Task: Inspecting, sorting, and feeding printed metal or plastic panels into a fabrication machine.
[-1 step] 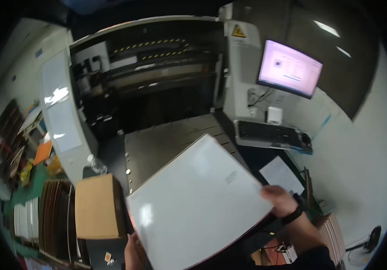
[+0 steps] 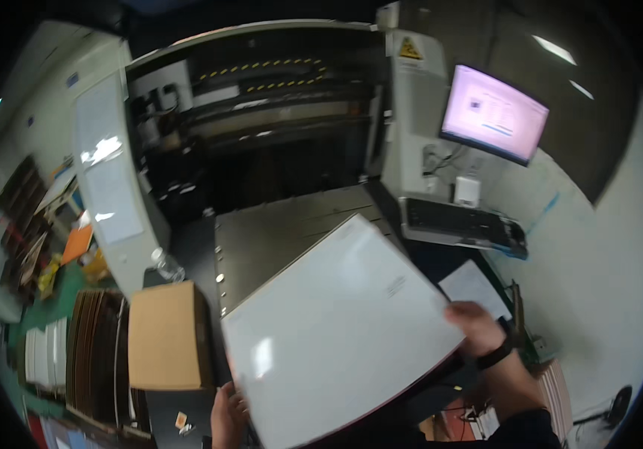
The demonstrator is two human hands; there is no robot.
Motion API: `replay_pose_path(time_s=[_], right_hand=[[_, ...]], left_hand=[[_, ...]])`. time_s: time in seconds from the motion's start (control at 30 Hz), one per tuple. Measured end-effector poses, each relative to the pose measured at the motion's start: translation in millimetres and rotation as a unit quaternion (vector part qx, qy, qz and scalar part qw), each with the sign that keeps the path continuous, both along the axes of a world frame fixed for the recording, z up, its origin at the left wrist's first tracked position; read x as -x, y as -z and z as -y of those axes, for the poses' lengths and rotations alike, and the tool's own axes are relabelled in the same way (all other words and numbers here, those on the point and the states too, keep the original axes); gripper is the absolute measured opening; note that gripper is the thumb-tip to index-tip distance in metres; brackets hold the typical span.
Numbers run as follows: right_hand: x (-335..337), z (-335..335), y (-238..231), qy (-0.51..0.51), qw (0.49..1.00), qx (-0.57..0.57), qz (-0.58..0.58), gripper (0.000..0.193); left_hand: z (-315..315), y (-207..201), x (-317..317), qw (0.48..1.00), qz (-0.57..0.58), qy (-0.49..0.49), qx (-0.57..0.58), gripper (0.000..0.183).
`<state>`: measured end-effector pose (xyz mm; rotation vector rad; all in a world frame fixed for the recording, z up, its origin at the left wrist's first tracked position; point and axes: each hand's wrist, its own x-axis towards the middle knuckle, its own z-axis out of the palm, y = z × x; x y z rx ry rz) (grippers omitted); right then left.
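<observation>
A large white glossy panel (image 2: 336, 329) with thin reddish edges is held tilted in front of me, a small patch of print near its right side. My right hand (image 2: 475, 325), with a dark band on the wrist, grips the panel's right corner, thumb on top and the other fingers hidden beneath. At the lower left edge, my left hand (image 2: 228, 415) is closed on the panel, its fingers partly hidden. Beyond the panel's far corner lies the flat metal bed (image 2: 284, 232) of a large machine (image 2: 276, 168); the panel covers part of that bed.
A brown cardboard box (image 2: 163, 337) stands at the left, with a clear plastic bottle (image 2: 168, 266) behind it. Further left are stacked boards (image 2: 93, 352). On the right are a monitor (image 2: 493, 112), a keyboard (image 2: 452, 221) and a paper sheet (image 2: 475, 288).
The surroundings, panel and hands have all shifted slightly to the right in the picture. Both hands keep the same hold on the panel.
</observation>
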<state>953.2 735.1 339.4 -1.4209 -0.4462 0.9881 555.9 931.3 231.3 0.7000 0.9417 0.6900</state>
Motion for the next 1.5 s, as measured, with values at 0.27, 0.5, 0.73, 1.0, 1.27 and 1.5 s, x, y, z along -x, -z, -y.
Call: replay_pose_path(time_s=[0.27,0.5,0.73,1.0,1.27,1.5], right_hand=[[-44.5,-108.8,-9.9,-0.014,0.993,-0.016,0.114,0.024],[-63.0,-242.2,127.2,-0.004,0.998,0.036,-0.045,0.024],[-87.7,-251.6,253.5,-0.192,0.768,0.187,0.582,0.028],[-30.4,-255.7,236.3,-0.238,0.686,0.171,0.666,0.039],[-25.8,-263.3,237.9,-0.262,0.641,0.217,0.688,0.050],[-29.8,-305.3,227.2,-0.266,0.671,0.194,0.665,0.048]], left_hand=[[58.8,89.3,80.3,0.817,-0.492,0.003,-0.301,0.060],[104.1,100.3,110.9,0.755,-0.593,-0.080,-0.268,0.070],[116.1,103.5,106.1,0.696,-0.691,0.132,-0.145,0.119],[112.5,109.5,99.9,0.679,-0.707,0.149,-0.129,0.134],[109.3,108.0,96.5,0.677,-0.713,0.133,-0.126,0.135],[108.5,109.5,97.8,0.670,-0.720,0.133,-0.126,0.134]])
